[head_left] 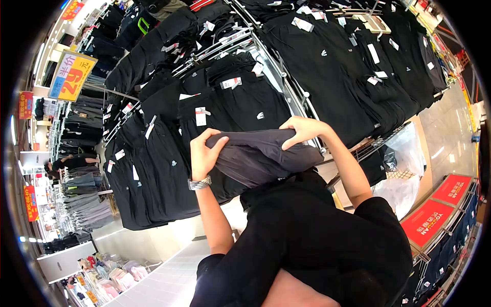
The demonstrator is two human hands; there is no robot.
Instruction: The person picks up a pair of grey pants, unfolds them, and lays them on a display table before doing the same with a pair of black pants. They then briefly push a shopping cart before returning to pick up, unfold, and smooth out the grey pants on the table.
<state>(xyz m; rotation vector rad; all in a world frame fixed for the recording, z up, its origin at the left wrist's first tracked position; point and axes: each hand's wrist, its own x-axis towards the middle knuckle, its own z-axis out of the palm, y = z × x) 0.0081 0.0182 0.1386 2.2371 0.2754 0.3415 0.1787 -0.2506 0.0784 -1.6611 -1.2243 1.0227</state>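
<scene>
A dark grey garment [255,158] is stretched between my two hands, close in front of my body. Its kind is hard to make out; it looks like folded trousers. My left hand [205,153] grips the left end of its upper edge, thumb on the near side. At the upper right edge, my right hand [303,131] pinches the cloth between thumb and fingers. Just beyond lie folded black trousers [232,110] with white tags, and more black trousers [148,174] hang over the front of the display on the left.
A metal rail [286,84] divides the display, with further black trousers [327,71] to its right. A yellow price sign [72,75] stands at the left. Plastic bags [404,174] and red signs [429,217] are at the right. A person [71,162] is far left.
</scene>
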